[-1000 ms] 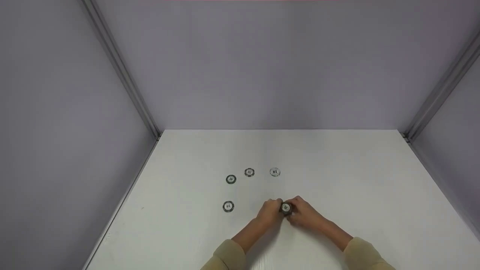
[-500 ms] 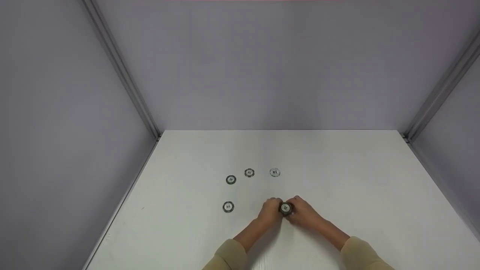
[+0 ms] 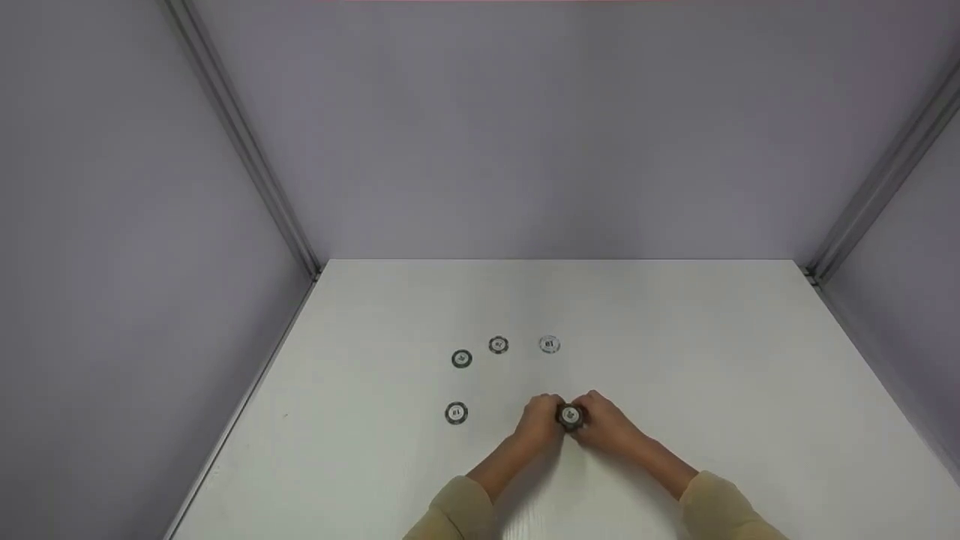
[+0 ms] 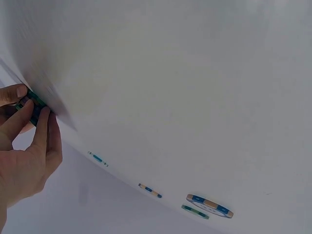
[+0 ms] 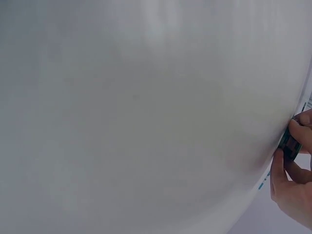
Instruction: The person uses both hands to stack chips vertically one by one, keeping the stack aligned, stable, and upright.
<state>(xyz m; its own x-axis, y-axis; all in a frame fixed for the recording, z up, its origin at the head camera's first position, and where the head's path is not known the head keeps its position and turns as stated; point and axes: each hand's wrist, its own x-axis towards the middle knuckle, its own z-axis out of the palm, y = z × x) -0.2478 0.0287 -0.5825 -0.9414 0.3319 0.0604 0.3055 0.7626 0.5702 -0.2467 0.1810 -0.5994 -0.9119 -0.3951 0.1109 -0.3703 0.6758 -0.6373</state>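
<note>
A short stack of poker chips (image 3: pixel 571 417), its top chip pale in the centre with a dark patterned rim, stands near the front middle of the white table. From the left side my left hand (image 3: pixel 539 421) grips it with bent fingers. My right hand (image 3: pixel 606 426) holds the opposite side, thumb and fingers round the edge. In the left wrist view, fingertips press on the green and dark edges of the stack (image 4: pixel 35 111). The right wrist view has the stack (image 5: pixel 289 145) between thumb and fingers at its right border.
Single chips lie flat on the table (image 3: pixel 712 337): a dark-rimmed chip (image 3: pixel 457 413) to the left, two more farther back, a chip (image 3: pixel 462 358) and a chip (image 3: pixel 499 345), and a pale chip (image 3: pixel 550 344) behind the hands. Grey walls (image 3: pixel 480 135) enclose the table.
Both hands stay on the stack of chips. Hands and stack have shifted very slightly to the left. The loose chips lie where they were.
</note>
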